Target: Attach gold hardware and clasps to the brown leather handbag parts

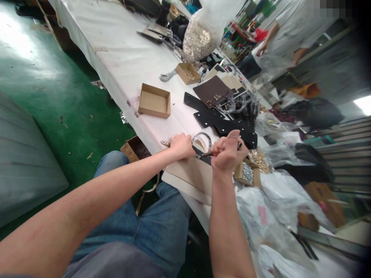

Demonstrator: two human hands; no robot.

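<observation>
My left hand [182, 146] closes over the end of a black strap [202, 155] and a small metal clasp [165, 143], which sticks out past my fingers on the left. My right hand [228, 151] is a tight fist around a small screwdriver [206, 155], whose tip points at the strap near my left hand. A clear hoop handle [201, 135] stands just beyond my hands. Under them lies a beige bag panel [188, 177].
The white-covered table [121, 50] holds an open cardboard box [153, 100], a small box of gold parts [188, 73], black strap pieces [223, 123] and a brown bag panel [213, 90]. Plastic bags [272, 208] pile up on the right. A co-worker [278, 42] stands beyond.
</observation>
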